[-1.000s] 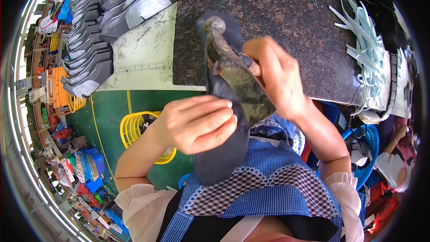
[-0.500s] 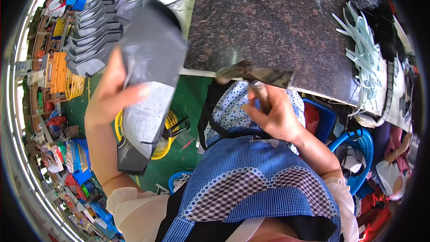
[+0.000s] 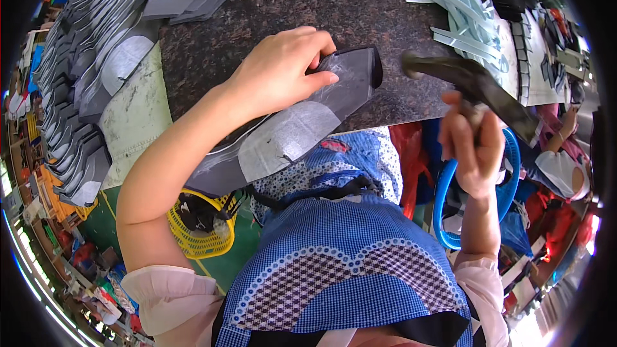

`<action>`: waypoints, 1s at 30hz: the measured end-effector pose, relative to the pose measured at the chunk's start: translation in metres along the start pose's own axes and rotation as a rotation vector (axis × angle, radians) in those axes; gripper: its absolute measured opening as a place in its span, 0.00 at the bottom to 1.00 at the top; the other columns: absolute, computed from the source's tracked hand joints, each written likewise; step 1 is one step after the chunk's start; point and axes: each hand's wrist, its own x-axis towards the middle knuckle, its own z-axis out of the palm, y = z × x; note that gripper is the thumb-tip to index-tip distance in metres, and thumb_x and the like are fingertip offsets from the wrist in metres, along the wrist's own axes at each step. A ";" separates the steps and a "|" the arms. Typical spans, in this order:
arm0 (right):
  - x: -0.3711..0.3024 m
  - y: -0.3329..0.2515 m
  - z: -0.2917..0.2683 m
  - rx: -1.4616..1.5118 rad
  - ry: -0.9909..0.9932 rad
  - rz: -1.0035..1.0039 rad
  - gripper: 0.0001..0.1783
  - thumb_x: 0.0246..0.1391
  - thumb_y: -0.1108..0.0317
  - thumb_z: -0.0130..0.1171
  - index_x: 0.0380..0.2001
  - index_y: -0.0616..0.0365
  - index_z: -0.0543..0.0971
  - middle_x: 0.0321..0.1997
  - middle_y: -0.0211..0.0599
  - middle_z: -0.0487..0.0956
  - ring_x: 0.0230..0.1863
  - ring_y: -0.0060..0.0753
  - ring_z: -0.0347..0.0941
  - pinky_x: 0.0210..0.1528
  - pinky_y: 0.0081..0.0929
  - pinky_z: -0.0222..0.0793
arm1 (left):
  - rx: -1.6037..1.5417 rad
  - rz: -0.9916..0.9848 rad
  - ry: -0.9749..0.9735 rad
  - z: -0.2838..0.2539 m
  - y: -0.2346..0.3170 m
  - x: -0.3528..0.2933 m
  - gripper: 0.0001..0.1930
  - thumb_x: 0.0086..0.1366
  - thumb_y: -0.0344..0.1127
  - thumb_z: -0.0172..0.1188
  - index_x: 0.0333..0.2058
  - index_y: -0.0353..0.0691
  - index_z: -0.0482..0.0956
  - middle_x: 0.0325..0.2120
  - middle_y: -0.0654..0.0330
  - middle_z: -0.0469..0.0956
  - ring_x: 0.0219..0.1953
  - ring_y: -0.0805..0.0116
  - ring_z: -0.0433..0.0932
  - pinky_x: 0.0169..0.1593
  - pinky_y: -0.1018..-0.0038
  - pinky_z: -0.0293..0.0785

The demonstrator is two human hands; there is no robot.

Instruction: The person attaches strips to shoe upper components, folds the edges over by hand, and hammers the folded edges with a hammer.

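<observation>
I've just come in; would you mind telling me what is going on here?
A person in a blue checked apron is at a speckled slab. Their left grip holds a two-tone grey piece, part of which juts past the slab's near edge. Their right grip has a hammer in the air, to the right of that piece and not touching it. More grey pieces lie in rows at the left.

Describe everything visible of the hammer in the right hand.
The hammer has a dark, metal-looking head with a small rounded knob at its left end and a broader, flatter end at lower right. The right hand grips the handle, mostly hiding it. The head slants downward to the right, overlapping the table's near edge in view; only the hand visibly touches it.
</observation>
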 end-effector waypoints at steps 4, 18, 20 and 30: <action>0.041 0.014 0.019 -0.195 -0.252 -0.053 0.16 0.61 0.76 0.59 0.52 0.65 0.74 0.22 0.40 0.78 0.21 0.33 0.77 0.23 0.30 0.67 | -0.058 -0.114 0.138 0.009 0.004 0.000 0.17 0.52 0.33 0.76 0.38 0.38 0.79 0.26 0.65 0.72 0.25 0.74 0.70 0.30 0.75 0.71; 0.122 0.004 0.021 -0.368 -0.639 -0.447 0.10 0.58 0.73 0.62 0.40 0.62 0.74 0.18 0.45 0.73 0.20 0.52 0.74 0.22 0.38 0.65 | 0.134 0.027 0.401 0.023 0.015 -0.021 0.10 0.53 0.28 0.72 0.35 0.37 0.85 0.29 0.60 0.77 0.28 0.62 0.77 0.31 0.69 0.75; 0.120 0.005 0.020 -0.300 -0.551 -0.367 0.11 0.56 0.75 0.62 0.41 0.62 0.73 0.18 0.45 0.72 0.19 0.53 0.74 0.21 0.39 0.65 | 0.187 0.067 0.430 0.026 0.016 -0.020 0.10 0.52 0.28 0.72 0.35 0.37 0.85 0.29 0.60 0.77 0.29 0.63 0.78 0.32 0.68 0.75; 0.106 0.036 0.019 -0.471 -0.526 -0.672 0.12 0.54 0.80 0.64 0.42 0.60 0.84 0.35 0.40 0.82 0.29 0.37 0.77 0.31 0.31 0.71 | 0.221 0.008 0.419 0.029 0.021 -0.038 0.11 0.51 0.25 0.71 0.35 0.35 0.85 0.30 0.61 0.78 0.32 0.65 0.78 0.31 0.71 0.75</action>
